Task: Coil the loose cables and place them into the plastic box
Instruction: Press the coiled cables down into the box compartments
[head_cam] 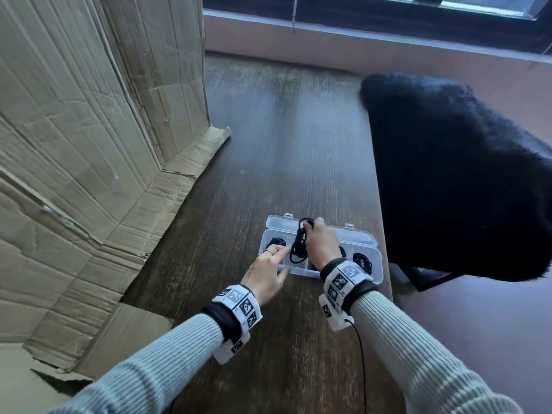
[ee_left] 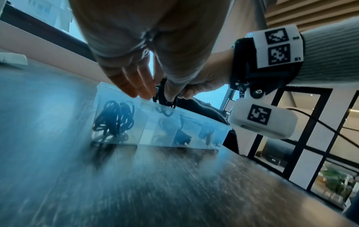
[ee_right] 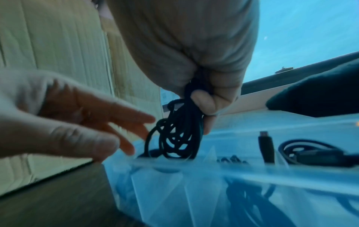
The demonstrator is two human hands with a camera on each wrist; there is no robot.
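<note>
A clear plastic box (head_cam: 363, 238) with its lid folded back lies on the dark wooden table. Several compartments hold black coiled cables, such as the coil (ee_left: 114, 119) in the leftmost one. My right hand (head_cam: 321, 245) grips a black coiled cable (head_cam: 299, 245) by its top, and the loops hang into the second compartment from the left (ee_right: 175, 138). My left hand (head_cam: 270, 271) hovers at the box's near left edge with straight fingers (ee_right: 124, 116) beside the hanging coil, holding nothing.
Large flattened cardboard (head_cam: 89, 144) stands along the table's left side. A black furry chair (head_cam: 454, 180) stands off the table's right edge, close to the box. A window sill (head_cam: 358, 34) runs along the far end.
</note>
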